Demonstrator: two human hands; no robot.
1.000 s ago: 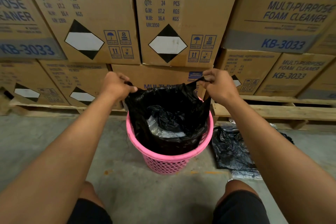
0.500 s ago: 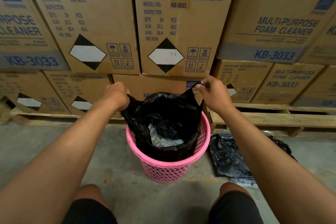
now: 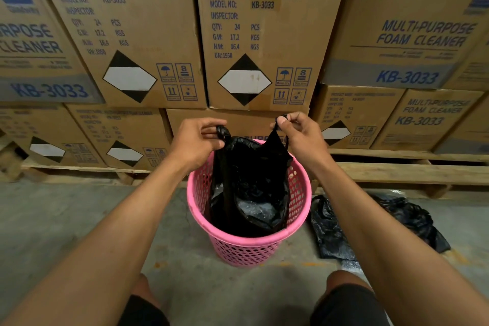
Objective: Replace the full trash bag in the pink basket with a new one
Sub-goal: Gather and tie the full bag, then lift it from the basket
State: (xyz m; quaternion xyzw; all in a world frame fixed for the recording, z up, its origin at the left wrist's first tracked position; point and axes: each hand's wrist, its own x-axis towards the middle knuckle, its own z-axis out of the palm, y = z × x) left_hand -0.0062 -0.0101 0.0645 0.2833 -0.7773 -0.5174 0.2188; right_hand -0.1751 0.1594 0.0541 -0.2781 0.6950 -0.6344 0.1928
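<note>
Working against a wall of foam-cleaner cartons (image 3: 267, 37) stacked on a wooden pallet (image 3: 397, 173), so you've little room behind the basket; the concrete floor (image 3: 53, 219) in front is your working space.

Pink basket (image 3: 248, 247): upright on the floor between your knees, perforated plastic, looks light. Expect it to ride up or tip if the bag drags on the wall during the lift. Pin it with a foot or knee if it does.

Full trash bag (image 3: 251, 182): black thin film, sitting inside the basket, top gathered and pulled clear above the rim. Soft, no stiffness of its own, slick surface. Contents look like crumpled film and plastic wrap, so probably light, but I can't see the bottom. Thin film tears under point load, so lift straight up, slowly.

Spare black bag (image 3: 333, 233): lying crumpled on the floor just right of the basket, apart from it. Presumably the replacement. Very light, will need shaking open.

Your left hand (image 3: 195, 144) is pinched on the left handle loop (image 3: 221, 132), which is twisted into a cord. Your right hand (image 3: 301, 137) is pinching the right handle loop (image 3: 277, 124) between thumb and fingers.

Handles are the right grip points: film is doubled there and won't slip. Bring both loops together into one fist before hauling.
</note>
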